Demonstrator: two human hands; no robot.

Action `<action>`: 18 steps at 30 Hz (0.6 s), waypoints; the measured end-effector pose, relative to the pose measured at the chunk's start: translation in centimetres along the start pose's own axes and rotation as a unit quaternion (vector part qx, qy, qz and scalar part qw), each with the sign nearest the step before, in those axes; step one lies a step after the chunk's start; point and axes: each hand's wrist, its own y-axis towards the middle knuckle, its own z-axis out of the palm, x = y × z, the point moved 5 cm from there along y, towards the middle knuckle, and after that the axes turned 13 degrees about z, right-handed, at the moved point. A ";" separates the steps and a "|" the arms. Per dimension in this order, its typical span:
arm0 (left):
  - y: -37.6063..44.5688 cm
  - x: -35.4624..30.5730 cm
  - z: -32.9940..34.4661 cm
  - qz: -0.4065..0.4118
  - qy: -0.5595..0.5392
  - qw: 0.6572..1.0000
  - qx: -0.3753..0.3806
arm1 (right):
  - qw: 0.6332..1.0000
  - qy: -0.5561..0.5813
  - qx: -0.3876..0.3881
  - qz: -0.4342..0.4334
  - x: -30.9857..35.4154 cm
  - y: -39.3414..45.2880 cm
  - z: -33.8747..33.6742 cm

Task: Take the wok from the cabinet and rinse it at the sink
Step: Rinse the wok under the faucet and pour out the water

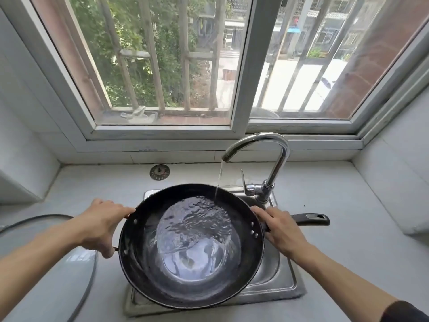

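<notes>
Water from the tap [256, 145] makes the wok [191, 246] over the sink [282, 281] heavy and slippery, so you grip its small side handle with your left hand [99, 228] and its long handle with your right hand [282, 230].

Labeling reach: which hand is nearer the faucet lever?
Right. The right hand grips the wok by its long handle, just below the faucet lever; the left hand holds the opposite rim.

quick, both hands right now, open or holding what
Left hand: curled round the wok's small side handle, holding it.
Right hand: gripping the long black handle at its base by the rim.
</notes>
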 end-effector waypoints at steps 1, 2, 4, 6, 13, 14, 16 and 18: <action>0.2 -0.2 0.2 0.006 -0.009 1.000 0.000 | 1.000 -0.008 -0.005 -0.003 -0.2 -0.1 -0.4; 0.4 -0.4 0.3 0.013 -0.017 1.000 0.000 | 1.000 -0.018 -0.011 -0.009 -0.5 -0.2 -0.7; 0.7 -1.0 0.7 0.026 -0.031 0.999 0.005 | 0.999 -0.042 -0.024 -0.019 -0.9 -0.3 -1.1; 1.1 -1.4 1.0 0.038 -0.041 0.998 0.008 | 0.998 -0.058 -0.033 -0.021 -1.3 -0.4 -1.4; 2.2 -1.4 2.7 0.068 -0.089 0.994 -0.008 | 0.995 -0.078 -0.047 -0.030 -1.6 -0.8 -2.6; 2.4 -1.5 2.8 0.072 -0.091 0.993 -0.007 | 0.996 -0.078 -0.044 -0.028 -1.6 -0.8 -2.8; 2.7 -1.6 2.9 0.077 -0.094 0.993 0.000 | 0.996 -0.074 -0.043 -0.026 -1.8 -0.9 -3.2; 3.2 -1.9 2.8 0.081 -0.090 0.993 0.009 | 0.996 -0.077 -0.047 -0.023 -2.0 -1.1 -3.7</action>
